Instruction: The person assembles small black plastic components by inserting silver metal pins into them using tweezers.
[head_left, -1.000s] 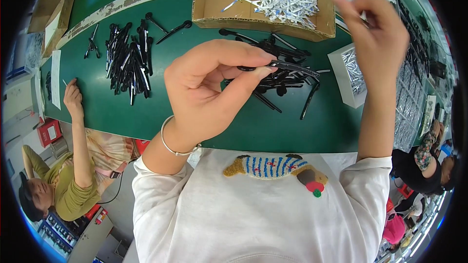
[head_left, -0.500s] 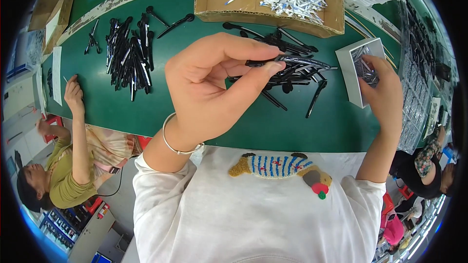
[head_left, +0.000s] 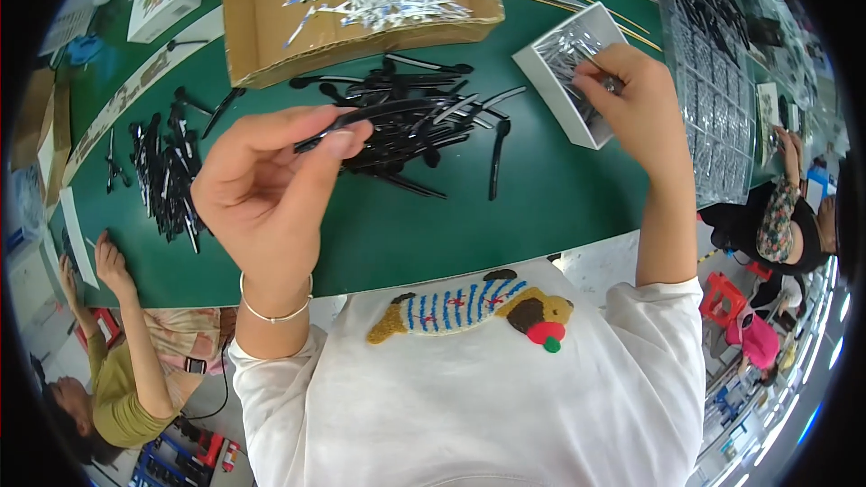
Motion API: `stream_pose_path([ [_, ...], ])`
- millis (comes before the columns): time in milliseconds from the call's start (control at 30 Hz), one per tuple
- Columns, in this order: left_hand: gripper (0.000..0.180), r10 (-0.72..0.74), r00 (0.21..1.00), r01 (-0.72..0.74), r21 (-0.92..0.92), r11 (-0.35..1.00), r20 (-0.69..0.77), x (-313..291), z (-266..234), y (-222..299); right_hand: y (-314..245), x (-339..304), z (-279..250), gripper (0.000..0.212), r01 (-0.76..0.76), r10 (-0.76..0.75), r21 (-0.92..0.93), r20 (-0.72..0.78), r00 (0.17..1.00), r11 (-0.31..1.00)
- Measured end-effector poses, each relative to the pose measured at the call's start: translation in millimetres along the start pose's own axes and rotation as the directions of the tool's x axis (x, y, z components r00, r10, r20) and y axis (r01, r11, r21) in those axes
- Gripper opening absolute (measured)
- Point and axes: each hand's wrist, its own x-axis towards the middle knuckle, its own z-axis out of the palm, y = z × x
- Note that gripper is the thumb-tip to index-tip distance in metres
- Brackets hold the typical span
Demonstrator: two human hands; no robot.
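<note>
My left hand [head_left: 267,185] is closed in a pinch on one end of a slim, curved black plastic strip [head_left: 397,110], held up above the table. Beneath and beyond it lies a loose pile of similar black strips [head_left: 410,149], some with rounded ends. Over at the right, my right hand [head_left: 642,104] is closed at the opening of a small white box [head_left: 547,90]. Thin, shiny clear or silvery pieces [head_left: 570,47] fill that box. Something shiny shows by the right fingertips, too small to make out.
A cardboard box [head_left: 361,43] of white and blue slips stands at the back. Another bunch of black strips [head_left: 167,176] lies left on the green table [head_left: 433,225]. Clear trays [head_left: 717,126] are stacked right. A co-worker's hand [head_left: 113,266] rests at the left edge.
The view has swung, so the table's things sit further left. My right fingers have drawn up out of the white box and pinched together; the box is more tilted. My left hand still holds the strip.
</note>
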Motion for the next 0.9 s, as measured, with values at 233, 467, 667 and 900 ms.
stream_pose_path([
  [233,0.015,-0.057,0.997,0.06,0.048,0.997,-0.056,-1,6,-2,11,0,-18,0.012,0.084,-0.081,0.07,-0.044,0.996,0.994],
  [467,0.014,-0.135,0.984,0.137,0.007,0.991,-0.118,0,10,-2,-2,2,-25,0.018,0.085,0.009,0.55,-0.165,0.986,0.831],
  [667,0.016,-0.384,0.921,0.356,-0.246,0.901,-0.073,1,18,-5,-81,-10,22,0.015,-0.155,-0.075,0.953,0.18,0.981,0.259],
  [900,0.018,-0.43,0.903,0.376,-0.484,0.791,-0.001,2,11,-4,-105,-15,61,0.016,0.045,-0.08,0.936,-0.018,0.997,0.349],
])
